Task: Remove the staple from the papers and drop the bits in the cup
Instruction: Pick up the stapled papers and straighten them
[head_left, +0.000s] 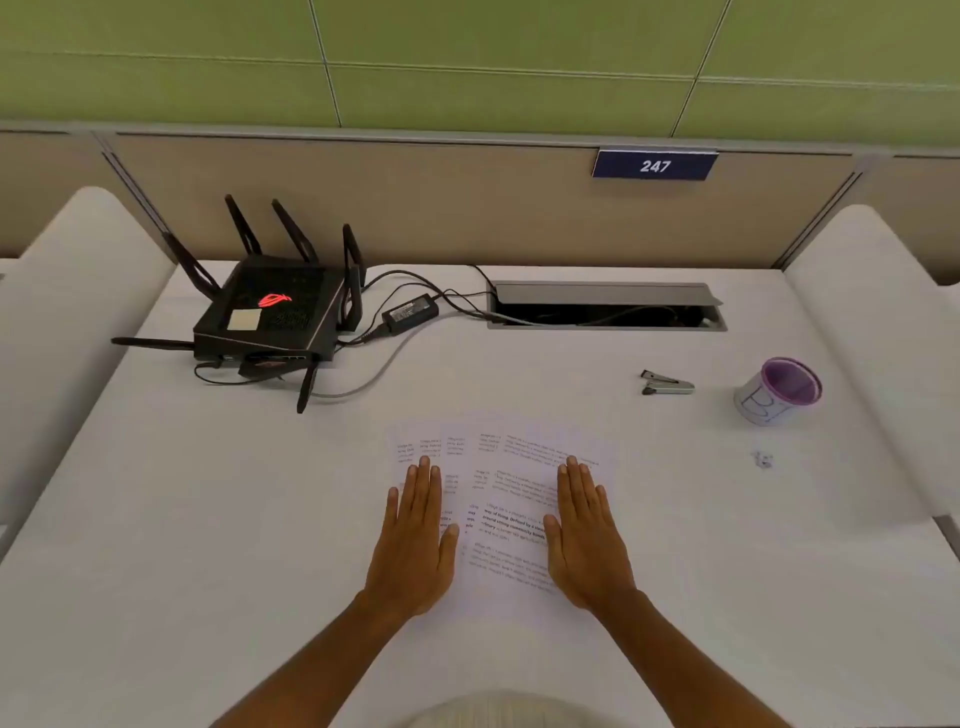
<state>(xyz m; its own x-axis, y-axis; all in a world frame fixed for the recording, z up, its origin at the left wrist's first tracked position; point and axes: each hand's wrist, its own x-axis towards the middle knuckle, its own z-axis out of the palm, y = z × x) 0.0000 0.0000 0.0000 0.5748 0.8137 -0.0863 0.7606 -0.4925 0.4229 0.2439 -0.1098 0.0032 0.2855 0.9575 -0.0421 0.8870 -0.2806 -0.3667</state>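
Note:
Several printed white papers (498, 467) lie fanned out on the white desk in front of me. My left hand (418, 540) rests flat, palm down, on their left part. My right hand (584, 535) lies flat on their right part. Neither hand holds anything. A small metal staple remover (667, 383) sits on the desk beyond the papers to the right. Further right stands a white cup (777, 392) with a purple rim and inside, tilted toward me. Tiny bits (762, 459) lie on the desk in front of the cup. I cannot make out a staple in the papers.
A black router (270, 314) with several antennas stands at the back left, with a power brick (410, 313) and cables beside it. An open cable hatch (605, 306) is set in the desk at the back. White side panels flank the desk (208, 519).

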